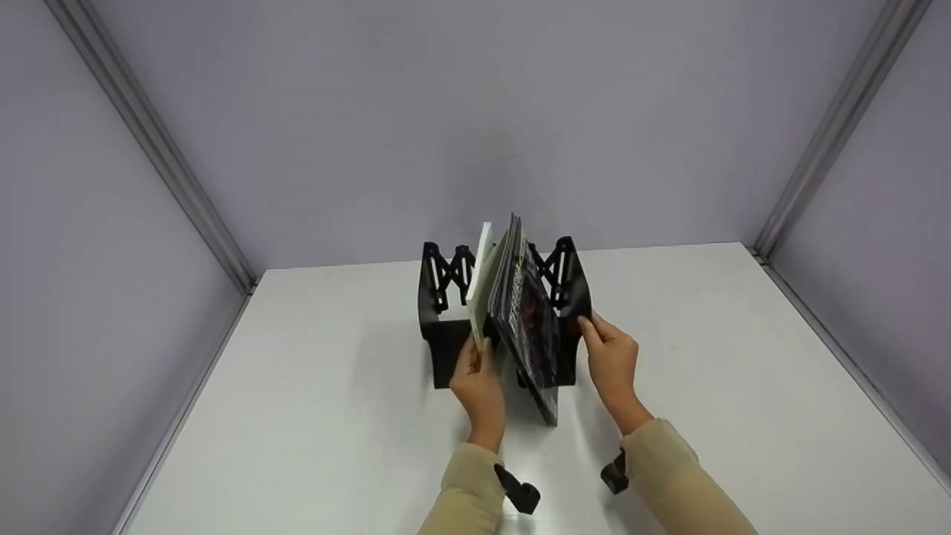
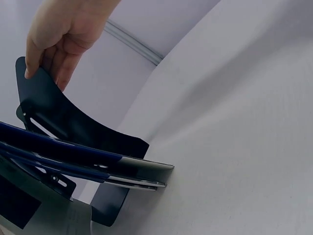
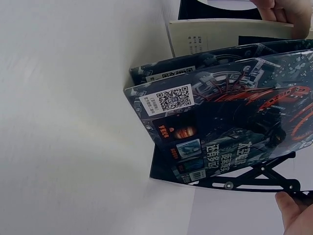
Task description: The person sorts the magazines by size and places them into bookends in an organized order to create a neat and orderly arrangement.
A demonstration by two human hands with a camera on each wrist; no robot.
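A black expandable bookend stand (image 1: 446, 349) with scissor-like crossbars stands on the white table. Between its end plates are a pale cream book (image 1: 479, 286) and dark glossy magazines (image 1: 531, 319), the magazines leaning with their near lower corner out past the stand. My left hand (image 1: 478, 386) pinches the near edge of the cream book. With thumb and fingers, my right hand (image 1: 613, 357) grips the right end plate (image 2: 63, 107). In the right wrist view the front magazine (image 3: 230, 117) shows a QR code and red artwork. The crossbars behind the books are partly hidden.
A white table (image 1: 312, 416) carries the stand near its far edge. Pale panels (image 1: 475, 111) rise behind and on both sides, joined by grey metal corner posts (image 1: 832, 126). Black wrist mounts (image 1: 520, 490) stick out from the tan sleeves (image 1: 468, 475).
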